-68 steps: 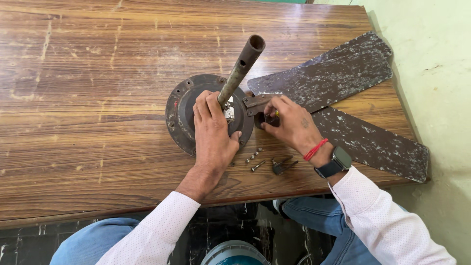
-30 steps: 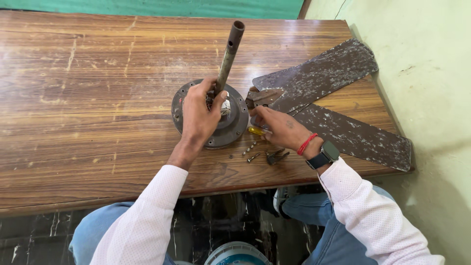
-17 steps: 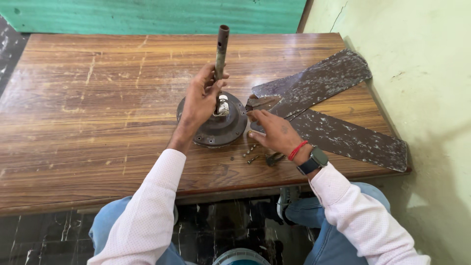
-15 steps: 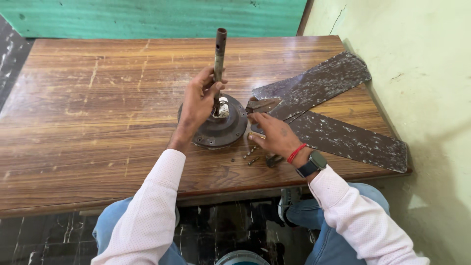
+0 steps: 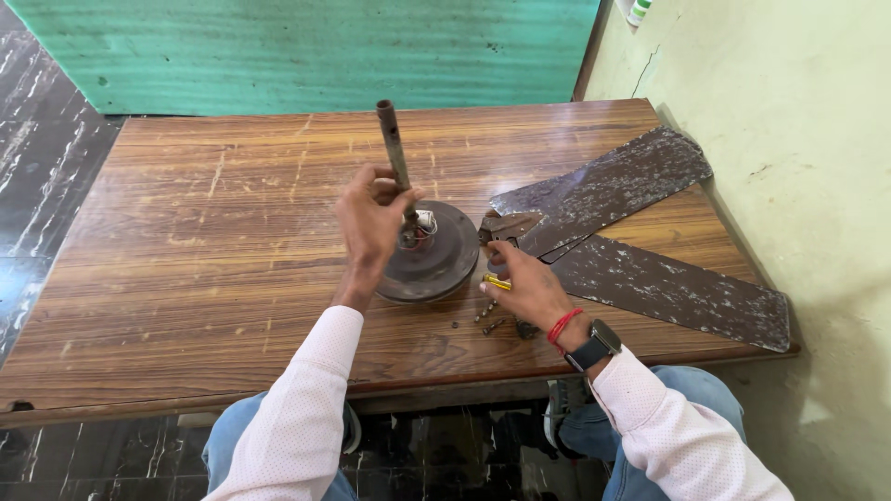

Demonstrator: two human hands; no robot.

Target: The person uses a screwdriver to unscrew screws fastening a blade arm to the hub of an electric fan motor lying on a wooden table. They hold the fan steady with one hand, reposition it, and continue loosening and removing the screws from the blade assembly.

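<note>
The left hand (image 5: 369, 221) holds a thin metal pipe (image 5: 394, 160) that stands up from a round, rusty fan motor (image 5: 436, 252) on the brown wooden table (image 5: 186, 241). The right hand (image 5: 524, 283) rests beside the motor and grips a small yellow tool (image 5: 496, 282). Little screws (image 5: 484, 317) lie near that hand. Two dusty dark fan blades (image 5: 631, 232) lie on the table, close to the pale green wall (image 5: 798, 139)

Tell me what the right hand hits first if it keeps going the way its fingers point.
Probably the nearer fan blade's metal bracket end by the motor hub; the right hand's fingers already nearly touch it, though depth is unclear.
</note>
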